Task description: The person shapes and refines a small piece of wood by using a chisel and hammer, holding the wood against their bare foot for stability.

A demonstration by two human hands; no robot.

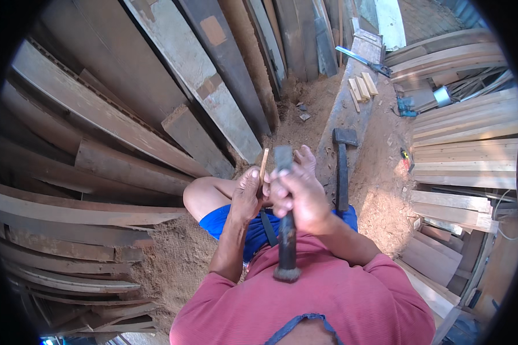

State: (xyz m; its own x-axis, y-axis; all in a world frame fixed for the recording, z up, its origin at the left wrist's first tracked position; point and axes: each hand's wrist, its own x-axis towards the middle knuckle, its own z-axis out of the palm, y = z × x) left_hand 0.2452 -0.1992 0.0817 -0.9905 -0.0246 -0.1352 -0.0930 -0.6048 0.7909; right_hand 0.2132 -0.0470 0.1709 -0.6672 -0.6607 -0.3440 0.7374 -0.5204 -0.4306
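My left hand pinches a thin strip of wood that points upward between thumb and fingers. Close beside it, my right hand is wrapped around a chisel. Its flat metal blade is up, and its dark handle with a worn, frayed butt points toward my chest. Whether the blade touches the strip I cannot tell. A dark mallet lies by my right leg, its handle toward me. Both hands are above my lap, over blue shorts.
A long plank runs away ahead, with several small wood blocks and a handsaw on it. Boards lean on the left; stacked planks and a blue power tool are right. Sawdust covers the ground.
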